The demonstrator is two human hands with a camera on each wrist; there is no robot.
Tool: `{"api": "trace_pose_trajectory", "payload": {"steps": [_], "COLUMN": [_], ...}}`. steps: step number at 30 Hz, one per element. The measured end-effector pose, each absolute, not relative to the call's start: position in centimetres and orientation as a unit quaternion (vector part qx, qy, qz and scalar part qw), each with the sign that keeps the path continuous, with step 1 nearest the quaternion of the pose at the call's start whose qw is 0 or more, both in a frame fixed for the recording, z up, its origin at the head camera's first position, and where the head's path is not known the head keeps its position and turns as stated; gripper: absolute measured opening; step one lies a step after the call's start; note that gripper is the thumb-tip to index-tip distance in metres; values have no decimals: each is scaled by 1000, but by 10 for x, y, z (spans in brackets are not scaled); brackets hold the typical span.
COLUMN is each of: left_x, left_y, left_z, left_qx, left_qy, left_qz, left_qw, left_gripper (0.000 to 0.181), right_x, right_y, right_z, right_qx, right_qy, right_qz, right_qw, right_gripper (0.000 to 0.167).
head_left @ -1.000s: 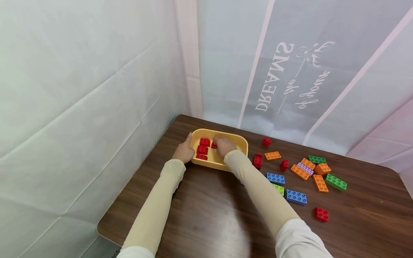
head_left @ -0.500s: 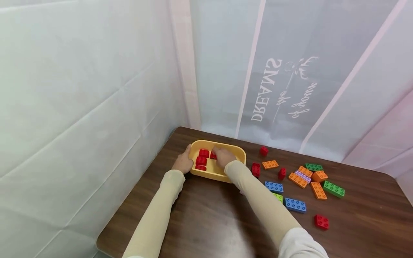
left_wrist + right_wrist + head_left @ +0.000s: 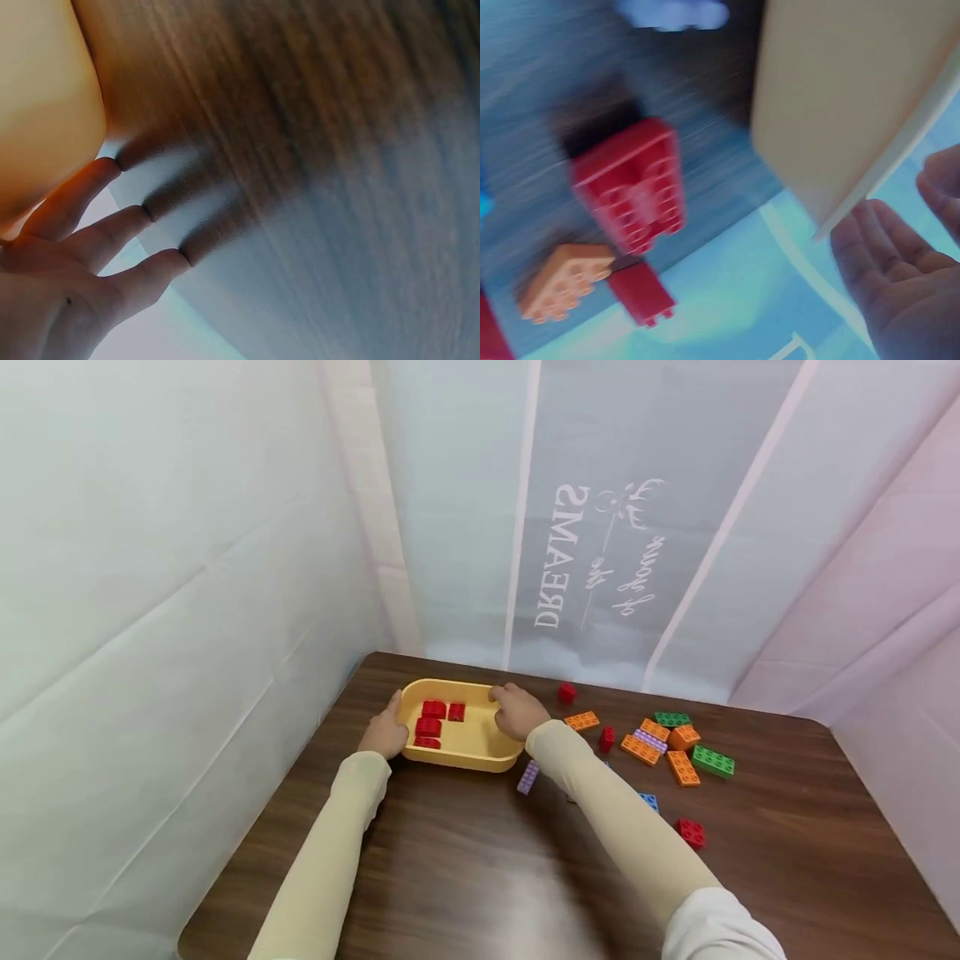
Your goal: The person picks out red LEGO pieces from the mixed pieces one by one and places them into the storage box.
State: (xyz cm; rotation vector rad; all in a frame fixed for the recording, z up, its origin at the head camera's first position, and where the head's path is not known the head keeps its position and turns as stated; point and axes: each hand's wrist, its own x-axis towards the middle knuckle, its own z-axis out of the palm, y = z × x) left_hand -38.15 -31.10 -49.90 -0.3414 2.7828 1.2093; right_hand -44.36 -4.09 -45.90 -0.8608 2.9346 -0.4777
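In the head view, a yellow tray [image 3: 459, 762] stands near the table's far left corner, with several red toy bricks [image 3: 428, 727] at its left end. My left hand [image 3: 385, 732] grips the tray's left rim, thumb over the edge. Three spread fingers of that hand [image 3: 97, 232] touch the table in the left wrist view; its thumb and index are hidden there. My right hand [image 3: 519, 712] hovers at the tray's right end, holding nothing. The right wrist view shows its fingers [image 3: 889, 247] beside the tray wall [image 3: 840, 90], thumb apart.
Loose bricks lie right of the tray: orange [image 3: 683, 768], green [image 3: 713, 761], red [image 3: 691, 832] and blue [image 3: 648, 801]. A purple brick [image 3: 528, 777] sits close to the tray's front right corner. White and grey sheets [image 3: 615, 527] hang behind the table.
My right hand has let go of a red brick inside the tray and moved right to the tray's right end. The left hand stays at the left rim. The head view has shifted.
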Motion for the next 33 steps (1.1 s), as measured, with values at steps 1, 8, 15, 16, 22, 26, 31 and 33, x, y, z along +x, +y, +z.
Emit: {"api": "trace_pose_trajectory", "payload": {"steps": [1, 8, 15, 16, 22, 26, 31, 33], "left_x": [-382, -382, -384, -384, -382, -380, -382, -383], "left_y": [-310, -313, -314, -314, -319, -324, -323, -319], "left_z": [-498, -497, -498, -497, -493, -491, -492, -494], "left_qx": [-110, -101, -89, -86, -72, -70, -60, -52], "left_qy": [912, 918, 919, 920, 924, 925, 928, 928], "left_qz": [393, 381, 378, 376, 368, 368, 361, 360], "left_qw": [45, 49, 65, 67, 69, 65, 73, 75], "left_gripper": [77, 78, 78, 78, 79, 79, 80, 80], "right_x": [-442, -416, -388, -383, -351, -331, -303, -291], "right_y": [-33, 23, 89, 98, 148, 177, 213, 226], "right_z": [-457, -443, -442, -443, -453, -463, -471, -473], "right_qx": [-279, -269, -218, -212, -187, -172, -145, -131], "right_qy": [946, 941, 956, 957, 957, 960, 968, 970], "right_qz": [-163, -201, -192, -194, -220, -218, -205, -202], "right_qw": [22, 40, 34, 32, 11, -6, -21, -20], "right_gripper": [37, 42, 48, 49, 49, 49, 48, 47]}}
